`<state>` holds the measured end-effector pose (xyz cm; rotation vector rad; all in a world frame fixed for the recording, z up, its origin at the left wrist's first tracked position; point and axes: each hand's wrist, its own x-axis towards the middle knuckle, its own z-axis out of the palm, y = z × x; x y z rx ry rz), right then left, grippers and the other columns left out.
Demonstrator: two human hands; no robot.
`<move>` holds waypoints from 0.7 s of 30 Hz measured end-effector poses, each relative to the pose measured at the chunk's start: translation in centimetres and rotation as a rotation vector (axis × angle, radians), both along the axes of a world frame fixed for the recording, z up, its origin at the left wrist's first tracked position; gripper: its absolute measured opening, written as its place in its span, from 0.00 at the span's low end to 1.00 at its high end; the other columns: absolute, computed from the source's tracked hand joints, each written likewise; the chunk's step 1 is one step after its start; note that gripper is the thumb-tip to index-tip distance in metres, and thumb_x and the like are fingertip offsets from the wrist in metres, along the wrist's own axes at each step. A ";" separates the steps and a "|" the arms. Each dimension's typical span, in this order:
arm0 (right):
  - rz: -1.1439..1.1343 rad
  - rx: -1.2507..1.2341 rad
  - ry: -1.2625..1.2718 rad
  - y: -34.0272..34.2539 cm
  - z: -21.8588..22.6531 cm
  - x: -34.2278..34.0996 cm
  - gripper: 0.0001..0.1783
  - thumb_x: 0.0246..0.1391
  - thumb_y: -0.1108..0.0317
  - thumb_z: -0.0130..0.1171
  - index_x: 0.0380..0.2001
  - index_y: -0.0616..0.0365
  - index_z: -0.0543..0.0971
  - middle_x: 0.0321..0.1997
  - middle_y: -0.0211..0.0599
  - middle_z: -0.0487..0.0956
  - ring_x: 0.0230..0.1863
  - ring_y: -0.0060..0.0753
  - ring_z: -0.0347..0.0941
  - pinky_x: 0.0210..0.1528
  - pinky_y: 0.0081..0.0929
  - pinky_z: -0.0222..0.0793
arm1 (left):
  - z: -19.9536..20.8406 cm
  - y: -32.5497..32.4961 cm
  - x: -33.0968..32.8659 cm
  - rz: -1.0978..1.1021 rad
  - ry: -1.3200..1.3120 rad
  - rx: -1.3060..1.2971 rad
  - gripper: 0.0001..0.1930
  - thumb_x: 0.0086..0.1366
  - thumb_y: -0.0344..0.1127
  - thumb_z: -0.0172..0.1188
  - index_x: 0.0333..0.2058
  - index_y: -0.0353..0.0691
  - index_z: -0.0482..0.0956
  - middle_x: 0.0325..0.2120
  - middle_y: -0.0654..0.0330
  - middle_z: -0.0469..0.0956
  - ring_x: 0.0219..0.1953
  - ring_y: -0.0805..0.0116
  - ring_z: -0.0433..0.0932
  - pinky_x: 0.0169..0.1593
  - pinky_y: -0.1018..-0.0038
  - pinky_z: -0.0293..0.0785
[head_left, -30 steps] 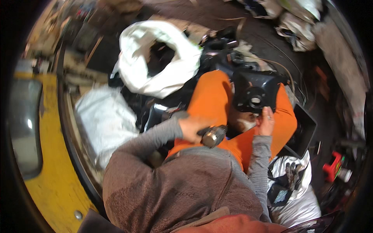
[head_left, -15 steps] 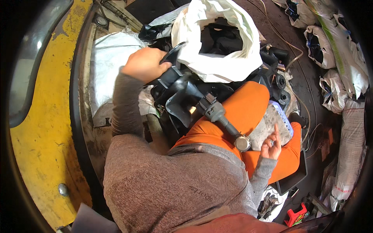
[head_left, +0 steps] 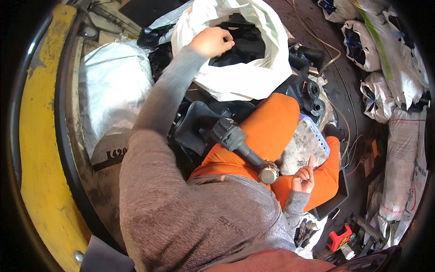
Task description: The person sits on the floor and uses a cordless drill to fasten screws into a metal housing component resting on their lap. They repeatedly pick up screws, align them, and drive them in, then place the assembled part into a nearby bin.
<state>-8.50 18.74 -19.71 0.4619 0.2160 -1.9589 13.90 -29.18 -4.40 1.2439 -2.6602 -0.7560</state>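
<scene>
My left hand [head_left: 211, 41] is over the near left part of a white woven sack's [head_left: 240, 86] mouth. Its fingers are curled. Black moulded plastic parts [head_left: 247, 43] fill the sack beneath it, so I cannot make out whether one is in its grasp. Over my lap, my right hand [head_left: 302, 179] points its index finger, the other fingers bent, with nothing visible in it. Beside it is a stained whitish slab [head_left: 301, 143] with a perforated lavender edge. Across my orange-clad thigh rests a dark grey power tool [head_left: 235, 141] with a round metal end.
Black plastic parts [head_left: 195, 124] lie between my leg and the sack. A yellow metal frame [head_left: 36, 154] stands at the left, near a white sack [head_left: 115, 77]. Filled sacks [head_left: 403, 158] line the right side. A cable [head_left: 339, 56] crosses the floor. A red object [head_left: 339, 238] lies lower right.
My left hand has moved up and right from beside the sack, where it gripped a black plastic part, to over the sack's mouth. The whole view has shifted slightly; my right hand keeps its pose.
</scene>
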 end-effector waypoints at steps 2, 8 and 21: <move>-0.004 0.076 -0.021 -0.5 1.1 0.1 0.40 0.51 0.81 0.45 0.68 0.52 0.51 0.45 0.34 0.74 0.29 0.17 0.66 0.27 0.14 0.62 | -7.6 -5.7 -5.0 0.170 -0.448 -0.174 0.19 0.58 0.43 0.57 0.42 0.37 0.81 0.46 0.46 0.77 0.50 0.52 0.76 0.54 0.61 0.72; -0.157 -0.001 0.040 4.0 1.6 -0.1 0.36 0.54 0.77 0.47 0.67 0.54 0.55 0.45 0.33 0.76 0.33 0.20 0.69 0.28 0.16 0.63 | -23.5 -13.2 -3.1 0.139 -0.621 -0.326 0.21 0.59 0.50 0.56 0.42 0.40 0.81 0.43 0.48 0.79 0.46 0.50 0.77 0.48 0.61 0.73; -0.449 0.867 0.210 20.6 1.8 -5.2 0.23 0.60 0.65 0.52 0.59 0.54 0.69 0.12 0.17 0.57 0.21 0.14 0.61 0.22 0.14 0.55 | 10.9 5.1 4.6 -0.135 0.569 0.087 0.19 0.65 0.26 0.51 0.54 0.26 0.70 0.54 0.44 0.70 0.53 0.58 0.72 0.58 0.69 0.67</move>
